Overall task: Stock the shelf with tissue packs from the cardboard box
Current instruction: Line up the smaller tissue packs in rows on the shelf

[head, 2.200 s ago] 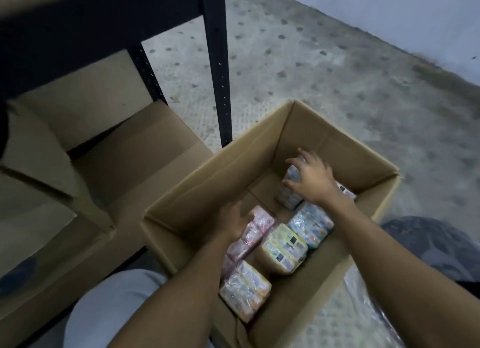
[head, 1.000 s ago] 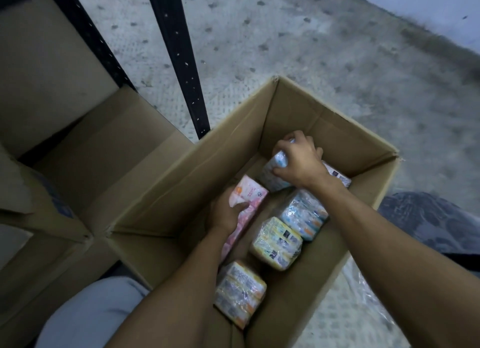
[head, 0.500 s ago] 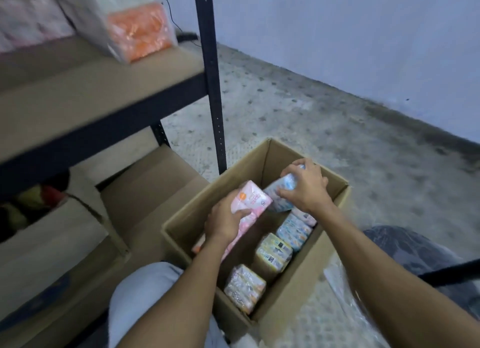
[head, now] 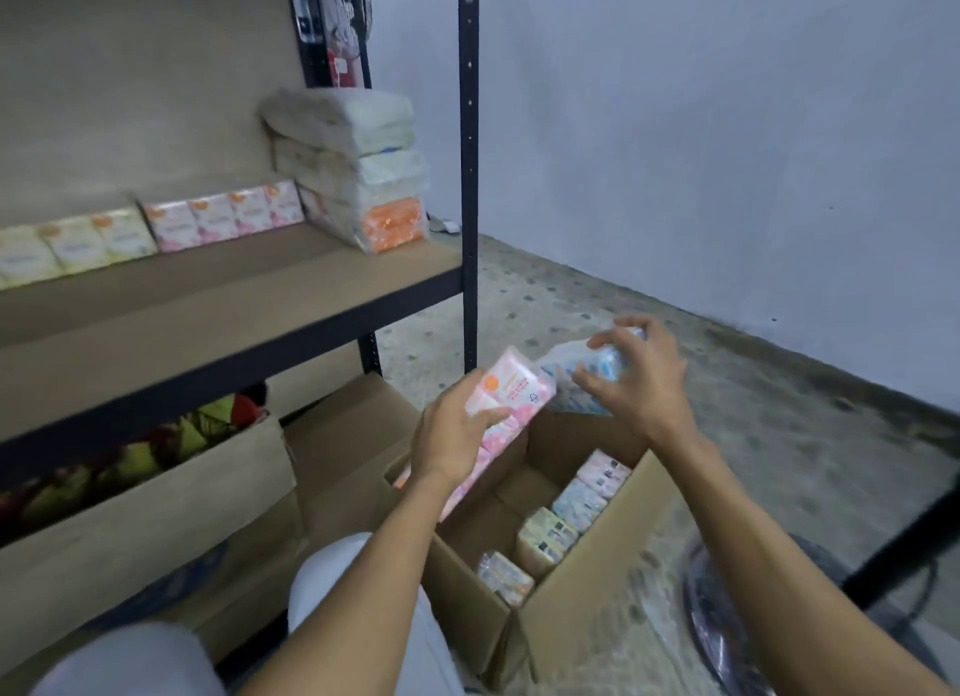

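Observation:
An open cardboard box (head: 597, 586) stands on the floor in front of my knees, with several tissue packs (head: 571, 513) lined along its right wall. My left hand (head: 457, 435) grips a long pink tissue pack (head: 511, 391) lifted above the box. My right hand (head: 641, 378) holds a blue tissue pack (head: 582, 365) just right of the pink one, also above the box. The brown shelf board (head: 218, 311) lies to the left at about hand height. A row of yellow and pink tissue packs (head: 156, 230) stands along its back.
A stack of large wrapped bundles (head: 358, 176) sits at the shelf's right end beside the black upright post (head: 469, 176). More cardboard boxes (head: 156, 513) fill the space under the shelf. A black fan base (head: 727, 617) lies on the floor to the right. My knee (head: 358, 591) is in front.
Both hands have lifted their packs out of the box and up above its rim. My view has tilted up, and the shelf's stocked row now shows.

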The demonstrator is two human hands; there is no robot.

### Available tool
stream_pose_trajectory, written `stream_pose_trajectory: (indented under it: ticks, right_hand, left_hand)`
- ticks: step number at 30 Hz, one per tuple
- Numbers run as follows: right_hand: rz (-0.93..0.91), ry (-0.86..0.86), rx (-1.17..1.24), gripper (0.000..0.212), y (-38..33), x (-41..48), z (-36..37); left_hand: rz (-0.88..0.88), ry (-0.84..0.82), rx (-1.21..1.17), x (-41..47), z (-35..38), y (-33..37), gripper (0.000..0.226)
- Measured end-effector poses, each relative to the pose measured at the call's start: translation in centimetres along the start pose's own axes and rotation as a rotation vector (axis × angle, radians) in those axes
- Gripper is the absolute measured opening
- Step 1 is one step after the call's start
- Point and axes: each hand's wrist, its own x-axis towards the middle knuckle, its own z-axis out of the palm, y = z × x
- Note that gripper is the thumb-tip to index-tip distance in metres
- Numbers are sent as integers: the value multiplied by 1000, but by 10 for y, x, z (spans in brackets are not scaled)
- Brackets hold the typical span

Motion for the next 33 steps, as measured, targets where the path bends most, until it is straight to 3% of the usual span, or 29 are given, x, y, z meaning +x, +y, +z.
stream_pose_trajectory:
  ticks: [9,16,25,33]
  right_hand:
    - [-143,210,185,28,-78,17,-58]
    - [-216,298,351,27,-135,35,-55]
    - [-352,221,548,31,-216,44,-9]
    - [-413,133,680,30,-265,43,54]
  left_hand:
    - [221,215,2,-11,-68,76,53]
    - [350,370,64,-16,-142,114,58]
    - [459,515,127,-26,-230,134,52]
    - [394,712,494,-47,-310,106,54]
